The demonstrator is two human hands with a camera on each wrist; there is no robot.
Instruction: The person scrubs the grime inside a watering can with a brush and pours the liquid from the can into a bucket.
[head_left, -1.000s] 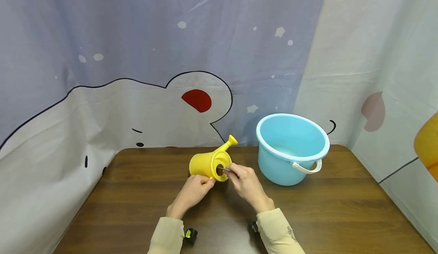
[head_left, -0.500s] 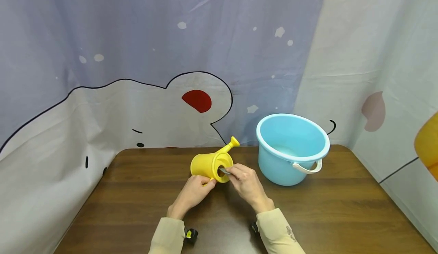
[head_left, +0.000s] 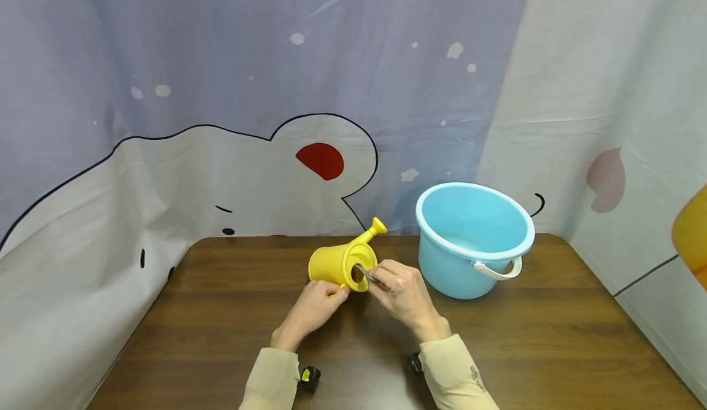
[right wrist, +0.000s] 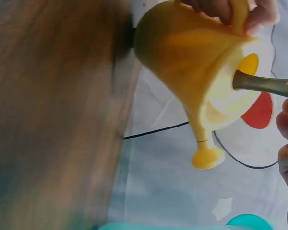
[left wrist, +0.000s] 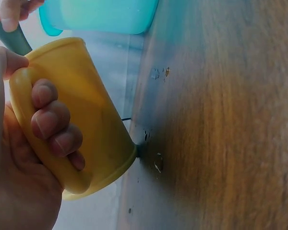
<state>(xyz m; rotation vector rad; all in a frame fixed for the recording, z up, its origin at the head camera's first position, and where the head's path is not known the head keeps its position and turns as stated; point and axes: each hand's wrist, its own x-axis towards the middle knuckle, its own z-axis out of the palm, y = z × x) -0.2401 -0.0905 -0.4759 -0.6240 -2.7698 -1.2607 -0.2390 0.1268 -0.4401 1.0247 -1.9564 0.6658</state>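
Observation:
A yellow watering can (head_left: 328, 264) is tilted above the table, its round top opening turned toward my right hand. My left hand (head_left: 313, 307) grips the can's handle (left wrist: 26, 103), fingers wrapped through the loop in the left wrist view. With my right hand (head_left: 405, 293) I hold a slim grey-green handle (right wrist: 264, 85) between thumb and fingers. Its far end goes through the can's opening and is hidden inside, so its kind cannot be told. The can's spout (right wrist: 208, 155) points away from me toward the back.
A light blue bucket (head_left: 453, 269) with a white handle (head_left: 499, 271) stands right of the watering can. Water drops (left wrist: 158, 163) lie on the brown wooden table (head_left: 221, 330). A printed curtain (head_left: 248, 177) hangs behind the table.
My right hand has drawn slightly right and toward me, and more of the grey-green handle shows outside the opening. The watering can and left hand stay almost in place.

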